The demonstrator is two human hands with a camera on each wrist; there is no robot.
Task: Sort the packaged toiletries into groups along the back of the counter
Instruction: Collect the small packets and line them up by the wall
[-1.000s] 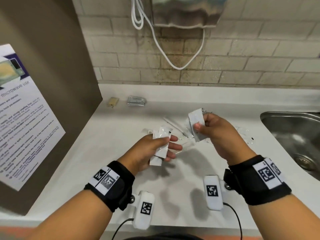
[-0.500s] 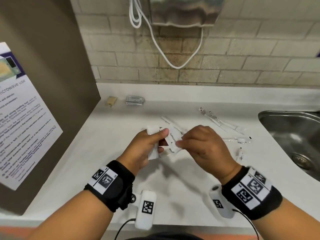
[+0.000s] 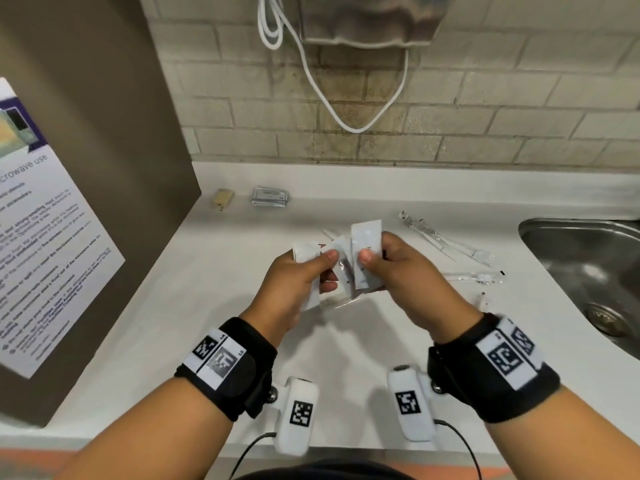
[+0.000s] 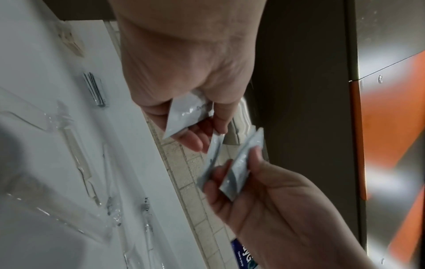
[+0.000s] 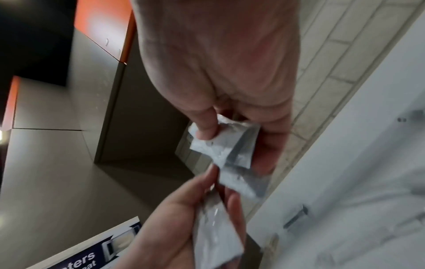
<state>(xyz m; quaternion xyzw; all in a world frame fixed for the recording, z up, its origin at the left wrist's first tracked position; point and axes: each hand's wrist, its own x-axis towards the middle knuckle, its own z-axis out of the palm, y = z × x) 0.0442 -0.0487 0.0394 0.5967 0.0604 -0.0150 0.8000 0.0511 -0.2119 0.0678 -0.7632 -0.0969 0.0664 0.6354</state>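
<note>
Both hands are raised close together over the middle of the white counter (image 3: 173, 306). My left hand (image 3: 322, 268) grips white sachets (image 3: 306, 252) between thumb and fingers. My right hand (image 3: 374, 254) pinches another white sachet (image 3: 365, 237) upright, right beside the left thumb. In the left wrist view the left hand (image 4: 207, 131) holds a sachet (image 4: 184, 116), and the right hand (image 4: 241, 172) comes up from below with more. The right wrist view has the right hand (image 5: 225, 138) pinching crumpled white sachets (image 5: 230, 147).
A small tan packet (image 3: 221, 199) and a stack of grey sachets (image 3: 270, 196) lie along the back edge at the left. Clear-wrapped long items (image 3: 446, 242) lie right of my hands. A steel sink (image 3: 588, 271) is at the right, a brown panel (image 3: 104, 168) at the left.
One second ago the hands were apart, each with a sachet. The right hand then came down to the left hand, and now it holds a sachet upright beside the left thumb.
</note>
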